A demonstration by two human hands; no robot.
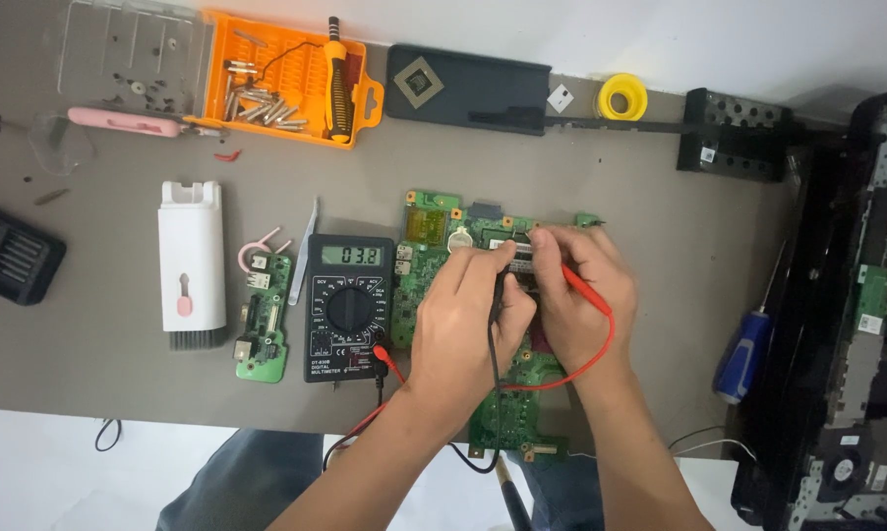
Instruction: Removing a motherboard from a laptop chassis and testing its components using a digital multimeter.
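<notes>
1. Two probes are pressed onto the green rectangular circuit board lying flat near the tabletop's front edge, right of the black digital multimeter.
2. The board is judged stiff, light and fragile; its bare edges are the safest hold.
3. The left hand is closed in a pinching grip on the black probe.
4. The right hand is clamped on the red probe.
</notes>
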